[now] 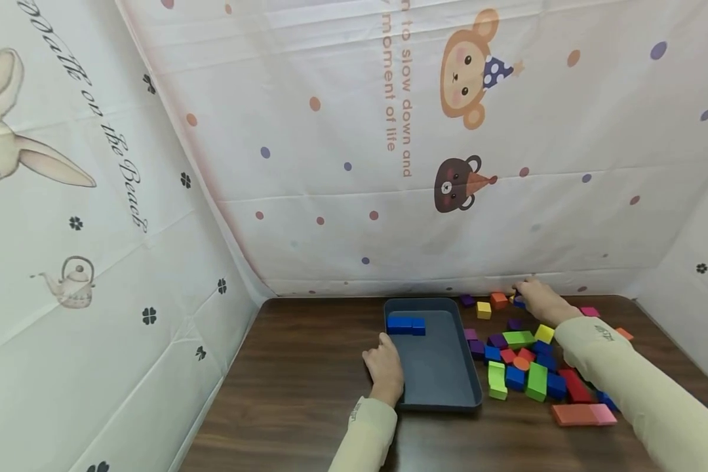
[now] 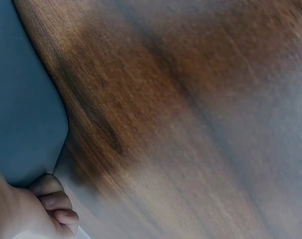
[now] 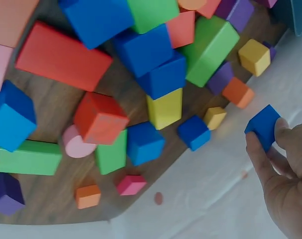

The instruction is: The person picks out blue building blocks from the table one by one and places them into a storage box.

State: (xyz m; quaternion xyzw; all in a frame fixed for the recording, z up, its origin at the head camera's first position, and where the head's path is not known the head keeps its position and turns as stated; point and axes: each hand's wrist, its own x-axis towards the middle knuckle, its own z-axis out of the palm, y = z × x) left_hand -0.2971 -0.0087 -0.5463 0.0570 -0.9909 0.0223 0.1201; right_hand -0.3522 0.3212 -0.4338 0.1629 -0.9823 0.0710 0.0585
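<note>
My right hand (image 1: 544, 301) is at the back of the table, over the far edge of a spread of coloured blocks. In the right wrist view its thumb and fingers pinch a small blue block (image 3: 264, 126). A yellow block (image 3: 215, 117) and an orange block (image 3: 238, 92) lie near it. My left hand (image 1: 385, 368) grips the left side of a dark grey tray (image 1: 474, 387), and its curled fingers (image 2: 56, 200) show at the rim in the left wrist view. Inside the tray, blue blocks (image 1: 406, 326) sit in a short row at the far left.
Blocks in several colours crowd the table right of the tray, among them a green block (image 1: 536, 381), a red block (image 1: 575, 385) and an orange-and-pink row (image 1: 584, 414). A printed white cloth (image 1: 389, 242) hangs behind the dark wooden table (image 1: 295, 393).
</note>
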